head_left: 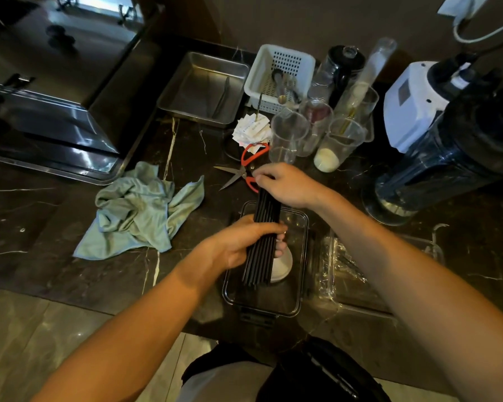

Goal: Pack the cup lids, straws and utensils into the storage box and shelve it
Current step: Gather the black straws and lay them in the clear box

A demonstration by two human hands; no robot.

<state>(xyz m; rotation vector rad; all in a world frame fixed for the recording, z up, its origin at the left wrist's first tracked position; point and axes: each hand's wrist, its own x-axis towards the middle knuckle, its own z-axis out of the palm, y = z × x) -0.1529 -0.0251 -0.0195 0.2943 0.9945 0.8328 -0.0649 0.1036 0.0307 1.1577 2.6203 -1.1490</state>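
Over the clear storage box (301, 256) on the dark bench (41, 216), both hands clamp one bundle of black straws (263, 242): left hand (244, 242) wrapped mid-length, right hand (285, 184) gripping its far end. White lids (283, 265) lie inside the box.

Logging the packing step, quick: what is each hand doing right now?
Left hand: grips the bundle of black straws over the storage box.
Right hand: holds the straws' far end.
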